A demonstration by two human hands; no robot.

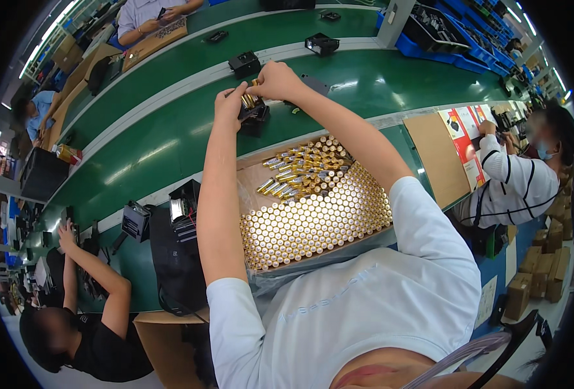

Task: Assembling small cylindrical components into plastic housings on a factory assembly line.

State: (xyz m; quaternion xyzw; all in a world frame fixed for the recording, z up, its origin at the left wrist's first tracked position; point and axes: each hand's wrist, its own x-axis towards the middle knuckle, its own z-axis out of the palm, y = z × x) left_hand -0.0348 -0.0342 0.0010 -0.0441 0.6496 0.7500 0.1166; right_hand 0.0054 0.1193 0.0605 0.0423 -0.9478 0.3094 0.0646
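Observation:
Both arms reach across a green work surface [339, 71]. My left hand [228, 107] is closed around a small black device [254, 120] holding several gold batteries [251, 101]. My right hand [278, 82] is at the device's upper end, its fingertips pinched on a gold battery [255, 83]. The fingers partly hide the device and how the batteries sit in it. Between my forearms lies an open cardboard box [251, 178] of batteries. Many stand upright in tight rows [313, 223]; at the far side others lie loose on their sides [287, 175].
Black devices [244, 63] [321, 44] stand beyond my hands along a pale rail. Left of the box are a black bag [173, 266] and a lamp-like device [184, 204]. A brown cardboard sheet [436, 159] lies right. Co-workers sit on both sides and across.

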